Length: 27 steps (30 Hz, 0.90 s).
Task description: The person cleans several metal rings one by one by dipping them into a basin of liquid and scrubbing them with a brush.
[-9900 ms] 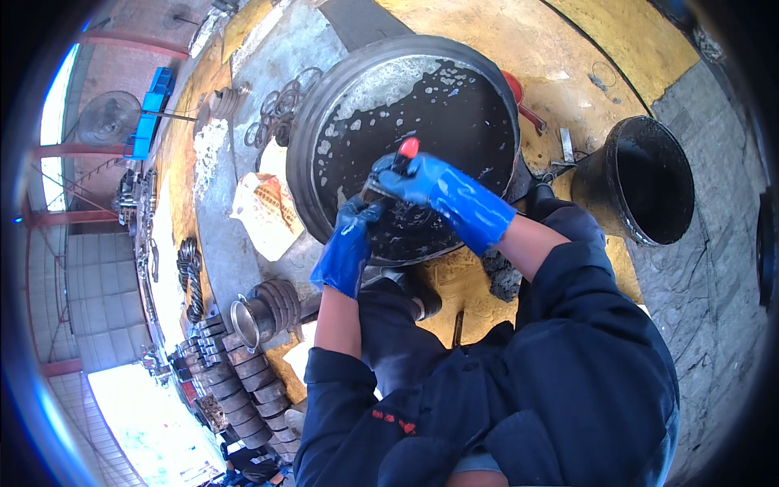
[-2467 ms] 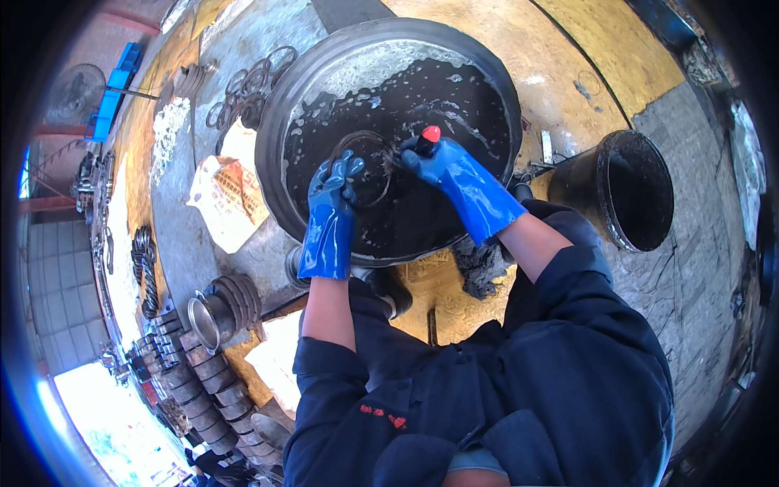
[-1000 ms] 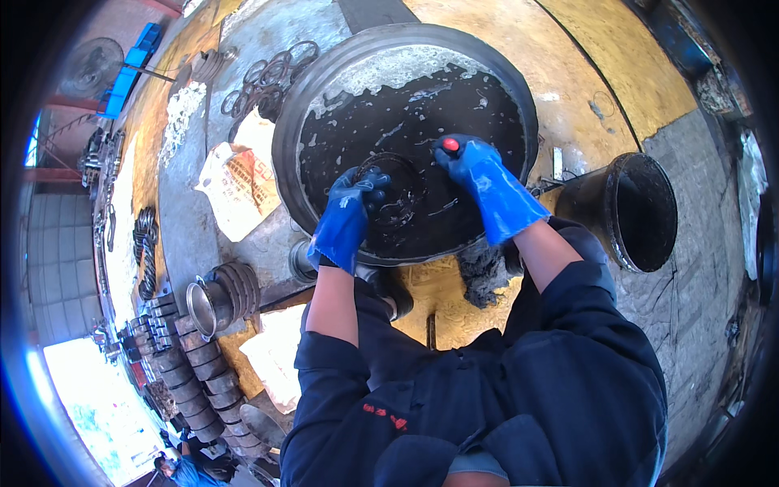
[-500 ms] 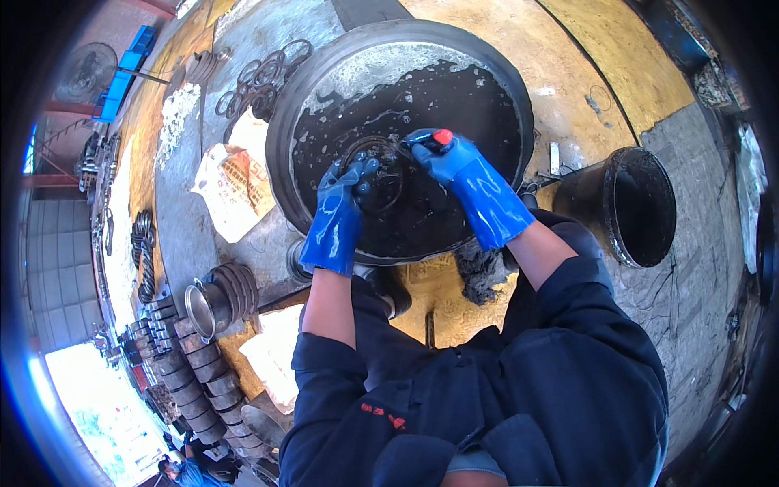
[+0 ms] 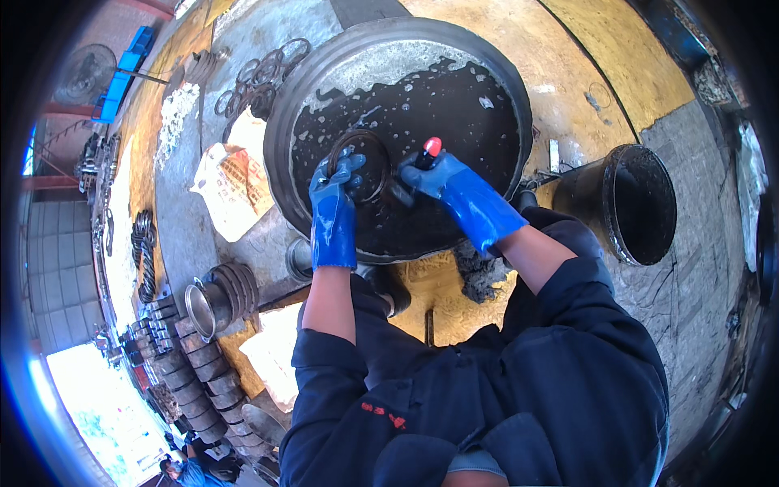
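Both my hands wear blue rubber gloves and are over a wide round basin of dark liquid with pale froth along its far side. My left hand is closed on the left side of a dark, wet metal ring, held tilted above the liquid. Wrapped in my right hand is a brush with a dark handle and a red end. Its dark head, blurred, points down close to the ring's right edge; I cannot tell whether they touch.
A black bucket lies tipped at right. Left of the basin are a printed white sack and a pile of dark rings. Stacked metal rings and cylindrical parts stand lower left. Another person is at the bottom left.
The ring has come up and left, tilting more clear of the liquid. My right hand has shifted slightly down and left, and the brush's head has swung down beside the ring.
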Each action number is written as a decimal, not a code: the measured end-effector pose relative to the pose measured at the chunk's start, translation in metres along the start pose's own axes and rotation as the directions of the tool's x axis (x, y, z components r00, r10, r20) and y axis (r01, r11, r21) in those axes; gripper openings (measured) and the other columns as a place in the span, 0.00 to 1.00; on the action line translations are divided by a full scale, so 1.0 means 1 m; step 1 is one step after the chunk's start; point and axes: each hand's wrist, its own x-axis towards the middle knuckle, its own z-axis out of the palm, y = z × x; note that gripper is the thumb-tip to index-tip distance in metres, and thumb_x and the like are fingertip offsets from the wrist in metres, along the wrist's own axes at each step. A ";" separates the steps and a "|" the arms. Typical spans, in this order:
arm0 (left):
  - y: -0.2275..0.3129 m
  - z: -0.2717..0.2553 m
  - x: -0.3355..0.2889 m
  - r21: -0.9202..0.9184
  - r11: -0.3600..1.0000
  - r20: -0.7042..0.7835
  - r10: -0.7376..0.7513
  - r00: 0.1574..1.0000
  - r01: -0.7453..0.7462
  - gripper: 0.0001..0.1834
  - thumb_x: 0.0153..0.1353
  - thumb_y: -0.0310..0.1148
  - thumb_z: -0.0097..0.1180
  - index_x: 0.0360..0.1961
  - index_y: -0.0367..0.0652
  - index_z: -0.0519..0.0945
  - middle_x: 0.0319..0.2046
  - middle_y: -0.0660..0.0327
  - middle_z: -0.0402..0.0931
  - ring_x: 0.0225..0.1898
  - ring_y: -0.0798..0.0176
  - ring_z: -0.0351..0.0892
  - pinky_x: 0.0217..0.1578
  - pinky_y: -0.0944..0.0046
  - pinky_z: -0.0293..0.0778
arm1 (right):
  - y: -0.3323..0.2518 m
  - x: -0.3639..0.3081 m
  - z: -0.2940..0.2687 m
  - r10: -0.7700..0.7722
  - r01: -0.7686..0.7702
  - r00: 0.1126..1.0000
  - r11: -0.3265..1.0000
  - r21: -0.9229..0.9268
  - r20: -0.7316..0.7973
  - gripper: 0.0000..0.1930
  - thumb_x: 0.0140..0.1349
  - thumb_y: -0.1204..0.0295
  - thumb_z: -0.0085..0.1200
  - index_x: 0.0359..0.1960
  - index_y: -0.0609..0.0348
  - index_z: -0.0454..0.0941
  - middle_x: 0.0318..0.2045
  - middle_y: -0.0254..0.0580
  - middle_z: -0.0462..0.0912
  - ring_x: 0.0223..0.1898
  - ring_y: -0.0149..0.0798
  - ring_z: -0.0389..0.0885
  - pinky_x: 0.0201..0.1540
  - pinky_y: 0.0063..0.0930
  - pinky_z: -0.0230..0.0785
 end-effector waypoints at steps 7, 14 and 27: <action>0.002 0.017 -0.008 0.083 0.997 0.271 -0.033 0.962 0.011 0.15 0.65 0.29 0.56 0.52 0.37 0.79 0.39 0.56 0.85 0.30 0.71 0.77 0.30 0.73 0.69 | 0.003 0.008 -0.005 -0.539 0.364 0.815 0.763 -0.534 -0.214 0.16 0.56 0.58 0.61 0.45 0.44 0.83 0.43 0.39 0.85 0.45 0.47 0.83 0.48 0.38 0.76; 0.011 0.027 -0.020 0.188 0.982 0.218 -0.042 0.975 0.000 0.15 0.65 0.30 0.56 0.52 0.38 0.79 0.39 0.56 0.85 0.26 0.72 0.73 0.29 0.73 0.69 | 0.015 0.013 -0.010 0.087 -0.089 0.996 0.987 -0.131 -0.021 0.19 0.60 0.58 0.59 0.45 0.59 0.82 0.36 0.44 0.86 0.38 0.35 0.83 0.44 0.31 0.74; 0.012 0.027 -0.021 0.114 0.993 0.284 -0.062 0.957 0.030 0.17 0.65 0.30 0.58 0.53 0.37 0.77 0.39 0.56 0.84 0.33 0.67 0.80 0.35 0.72 0.74 | 0.007 0.005 0.014 0.078 -0.066 0.997 0.919 -0.390 0.016 0.12 0.61 0.61 0.57 0.44 0.49 0.84 0.36 0.44 0.86 0.38 0.42 0.85 0.44 0.36 0.76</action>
